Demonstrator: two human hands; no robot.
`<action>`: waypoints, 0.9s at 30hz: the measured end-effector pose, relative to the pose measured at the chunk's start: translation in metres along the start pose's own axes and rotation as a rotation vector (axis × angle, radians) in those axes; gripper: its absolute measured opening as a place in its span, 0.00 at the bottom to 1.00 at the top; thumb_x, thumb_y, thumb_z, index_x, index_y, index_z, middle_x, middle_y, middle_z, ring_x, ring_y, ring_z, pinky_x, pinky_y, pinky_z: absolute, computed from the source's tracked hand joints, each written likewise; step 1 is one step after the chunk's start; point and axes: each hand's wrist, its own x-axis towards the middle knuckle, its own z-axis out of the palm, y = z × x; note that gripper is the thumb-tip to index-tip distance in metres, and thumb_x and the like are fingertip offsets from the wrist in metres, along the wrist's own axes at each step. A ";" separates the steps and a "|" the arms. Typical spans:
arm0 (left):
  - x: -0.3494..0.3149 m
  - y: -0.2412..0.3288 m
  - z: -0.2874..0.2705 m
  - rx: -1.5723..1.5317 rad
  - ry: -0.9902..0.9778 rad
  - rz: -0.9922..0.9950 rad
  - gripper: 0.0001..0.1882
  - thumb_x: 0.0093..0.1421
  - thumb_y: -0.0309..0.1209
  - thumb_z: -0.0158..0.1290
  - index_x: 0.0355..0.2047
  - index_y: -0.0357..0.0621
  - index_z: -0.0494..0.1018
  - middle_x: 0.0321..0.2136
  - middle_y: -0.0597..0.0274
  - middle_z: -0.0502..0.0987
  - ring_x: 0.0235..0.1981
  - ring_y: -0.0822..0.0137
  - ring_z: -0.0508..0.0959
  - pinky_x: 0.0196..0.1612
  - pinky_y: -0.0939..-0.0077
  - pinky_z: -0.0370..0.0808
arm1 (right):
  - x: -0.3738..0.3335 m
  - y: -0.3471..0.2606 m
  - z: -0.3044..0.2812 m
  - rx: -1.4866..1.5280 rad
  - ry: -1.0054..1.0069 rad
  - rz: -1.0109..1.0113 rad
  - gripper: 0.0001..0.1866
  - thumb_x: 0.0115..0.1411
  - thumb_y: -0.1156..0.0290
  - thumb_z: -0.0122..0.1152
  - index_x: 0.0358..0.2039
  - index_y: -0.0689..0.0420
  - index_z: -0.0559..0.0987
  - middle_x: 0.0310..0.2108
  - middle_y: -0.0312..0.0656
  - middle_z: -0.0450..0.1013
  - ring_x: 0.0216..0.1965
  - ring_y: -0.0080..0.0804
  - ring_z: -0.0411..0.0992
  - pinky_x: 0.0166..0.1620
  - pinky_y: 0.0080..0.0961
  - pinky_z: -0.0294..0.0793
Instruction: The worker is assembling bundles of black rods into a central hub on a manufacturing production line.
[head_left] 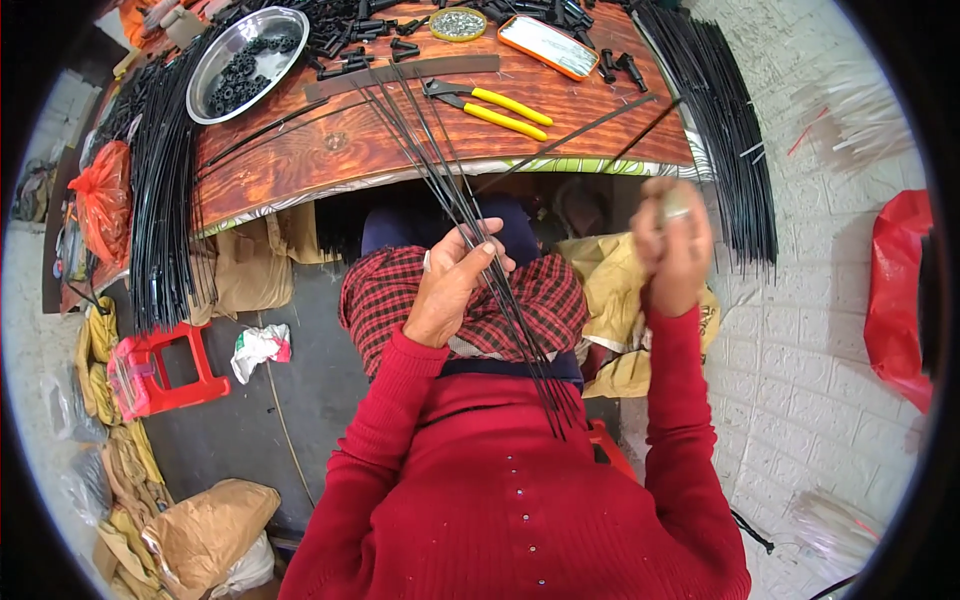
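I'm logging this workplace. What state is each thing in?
Left hand: closed around black strands
Black strands: bunched, ends fanned
Right hand: raised, blurred; grip unclear
Pliers: lying flat, handles spread
Metal bowl: holding black parts
Round tin: holding silvery pieces
Red bag: knotted

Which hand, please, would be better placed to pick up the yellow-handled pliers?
Probably the right hand: it is clear of the black strips, which the left hand grips, and the pliers lie with their handles pointing rightward. Blur hides whether the right hand holds something small.
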 end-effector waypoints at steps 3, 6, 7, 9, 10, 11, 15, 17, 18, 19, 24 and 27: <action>-0.003 0.003 -0.001 -0.065 -0.022 -0.009 0.20 0.66 0.25 0.51 0.57 0.34 0.68 0.38 0.59 0.77 0.38 0.66 0.80 0.44 0.71 0.80 | 0.038 -0.032 -0.017 -0.093 0.191 -0.068 0.20 0.71 0.62 0.46 0.53 0.66 0.71 0.18 0.26 0.57 0.16 0.11 0.49 0.18 0.14 0.44; -0.004 0.005 -0.005 -0.106 -0.061 -0.018 0.22 0.66 0.24 0.50 0.60 0.34 0.64 0.41 0.55 0.78 0.41 0.63 0.81 0.47 0.68 0.81 | 0.088 -0.034 -0.046 -0.246 0.290 -0.126 0.18 0.70 0.65 0.46 0.51 0.64 0.75 0.20 0.26 0.60 0.19 0.13 0.54 0.21 0.13 0.50; -0.004 0.004 -0.006 -0.134 -0.103 -0.027 0.24 0.66 0.24 0.50 0.62 0.34 0.63 0.44 0.53 0.78 0.43 0.61 0.81 0.48 0.67 0.81 | 0.104 -0.028 -0.055 -0.247 0.290 -0.128 0.18 0.70 0.65 0.46 0.51 0.64 0.75 0.20 0.26 0.60 0.19 0.13 0.54 0.21 0.13 0.50; -0.003 0.005 -0.004 -0.154 -0.122 -0.036 0.25 0.65 0.23 0.50 0.62 0.34 0.61 0.46 0.50 0.78 0.44 0.60 0.81 0.49 0.67 0.80 | 0.136 -0.004 -0.073 -0.706 0.315 -0.328 0.17 0.69 0.65 0.47 0.49 0.61 0.79 0.22 0.28 0.66 0.22 0.14 0.60 0.25 0.13 0.58; -0.003 0.006 -0.003 -0.173 -0.143 -0.049 0.26 0.65 0.23 0.49 0.63 0.34 0.60 0.48 0.48 0.77 0.45 0.60 0.81 0.49 0.66 0.80 | 0.152 0.013 -0.081 -0.791 0.344 -0.275 0.17 0.68 0.65 0.48 0.47 0.58 0.82 0.26 0.33 0.72 0.26 0.16 0.66 0.31 0.15 0.66; -0.003 0.007 -0.002 -0.169 -0.143 -0.049 0.26 0.65 0.23 0.49 0.63 0.34 0.60 0.48 0.48 0.77 0.45 0.60 0.81 0.49 0.66 0.80 | 0.172 0.036 -0.096 -1.044 0.350 -0.278 0.17 0.67 0.63 0.49 0.47 0.56 0.82 0.29 0.40 0.78 0.29 0.25 0.74 0.35 0.24 0.72; -0.005 0.008 -0.002 -0.217 -0.147 -0.061 0.25 0.66 0.23 0.48 0.63 0.33 0.60 0.51 0.43 0.76 0.45 0.60 0.81 0.51 0.67 0.80 | 0.214 0.097 -0.087 -1.260 0.310 0.001 0.24 0.64 0.49 0.50 0.46 0.56 0.81 0.42 0.55 0.78 0.46 0.55 0.76 0.49 0.43 0.73; -0.006 0.008 -0.001 -0.224 -0.132 -0.065 0.25 0.66 0.23 0.49 0.63 0.33 0.60 0.51 0.43 0.76 0.45 0.61 0.81 0.51 0.68 0.80 | 0.225 0.115 -0.076 -1.255 0.302 -0.004 0.23 0.64 0.51 0.51 0.45 0.57 0.81 0.41 0.56 0.78 0.45 0.54 0.76 0.49 0.42 0.74; -0.005 0.008 0.001 -0.219 -0.130 -0.062 0.25 0.67 0.24 0.49 0.63 0.33 0.60 0.51 0.43 0.76 0.45 0.61 0.81 0.51 0.69 0.79 | 0.233 0.122 -0.075 -1.250 0.271 0.023 0.23 0.64 0.51 0.51 0.45 0.56 0.81 0.41 0.56 0.78 0.45 0.54 0.76 0.49 0.43 0.73; -0.006 0.008 0.002 -0.211 -0.121 -0.056 0.25 0.67 0.25 0.50 0.62 0.33 0.60 0.50 0.44 0.76 0.45 0.62 0.81 0.50 0.70 0.79 | 0.235 0.124 -0.067 -1.239 0.235 0.050 0.22 0.64 0.51 0.51 0.45 0.56 0.81 0.41 0.55 0.79 0.45 0.54 0.77 0.49 0.45 0.73; -0.006 0.005 0.004 -0.145 -0.066 -0.054 0.24 0.67 0.26 0.51 0.61 0.34 0.62 0.48 0.46 0.78 0.44 0.66 0.81 0.49 0.73 0.79 | 0.233 0.126 -0.035 -1.462 0.271 0.110 0.18 0.65 0.56 0.50 0.44 0.55 0.79 0.42 0.55 0.79 0.46 0.57 0.76 0.48 0.51 0.74; -0.006 0.007 0.006 -0.123 -0.063 -0.060 0.23 0.67 0.26 0.51 0.61 0.35 0.62 0.47 0.47 0.79 0.43 0.68 0.80 0.49 0.75 0.79 | 0.233 0.128 -0.042 -1.621 0.266 0.093 0.17 0.64 0.57 0.51 0.41 0.56 0.78 0.43 0.54 0.78 0.45 0.57 0.76 0.46 0.52 0.74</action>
